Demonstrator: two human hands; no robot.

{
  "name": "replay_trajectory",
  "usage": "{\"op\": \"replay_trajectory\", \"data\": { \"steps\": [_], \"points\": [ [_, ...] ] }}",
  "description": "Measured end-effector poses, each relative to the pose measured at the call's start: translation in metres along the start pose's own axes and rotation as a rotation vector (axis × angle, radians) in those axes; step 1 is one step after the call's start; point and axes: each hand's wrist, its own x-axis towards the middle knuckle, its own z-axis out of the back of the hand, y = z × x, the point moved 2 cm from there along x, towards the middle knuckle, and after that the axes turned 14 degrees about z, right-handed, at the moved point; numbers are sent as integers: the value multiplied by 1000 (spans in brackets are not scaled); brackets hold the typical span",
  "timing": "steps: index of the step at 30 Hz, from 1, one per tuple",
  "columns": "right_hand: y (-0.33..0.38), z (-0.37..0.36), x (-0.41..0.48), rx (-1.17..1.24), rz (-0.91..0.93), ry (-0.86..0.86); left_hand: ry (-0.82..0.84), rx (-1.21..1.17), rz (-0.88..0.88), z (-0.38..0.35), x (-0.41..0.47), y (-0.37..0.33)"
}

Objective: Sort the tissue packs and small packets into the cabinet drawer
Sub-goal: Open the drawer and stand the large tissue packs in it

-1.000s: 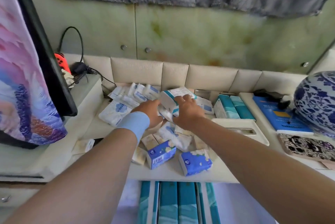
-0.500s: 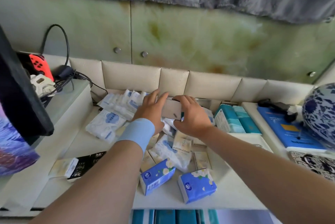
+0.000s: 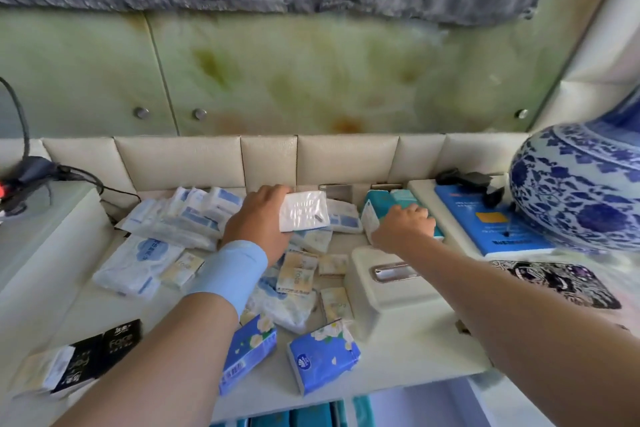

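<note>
Near the middle of the table's back edge, the left hand (image 3: 256, 219) grips a white tissue pack (image 3: 304, 211) just above the heap of small packets (image 3: 301, 267), where half a second ago both hands met on one pack. The right hand (image 3: 403, 224) has moved right, its fingers now curled over the teal tissue packs (image 3: 381, 201) behind the white tissue box (image 3: 388, 284). Two blue floral packs (image 3: 322, 354) lie near the front edge.
</note>
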Motion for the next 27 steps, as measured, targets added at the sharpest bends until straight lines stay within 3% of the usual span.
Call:
{"op": "replay_trajectory", "data": {
  "steps": [10,14,20,24,27],
  "points": [
    [27,-9,12,306,-5,-17,-15,-24,18,-7,-5,-25],
    [22,9,4,401,64,-164,-61,-117,40,3,-11,-31],
    [26,63,-45,669,222,-428,-148,-311,48,35,-30,-42],
    [23,91,-100,945,211,-425,-168,-415,99,61,-60,-49],
    [16,94,-139,961,206,-397,-173,-445,143,76,-90,-53]
  ]
}}
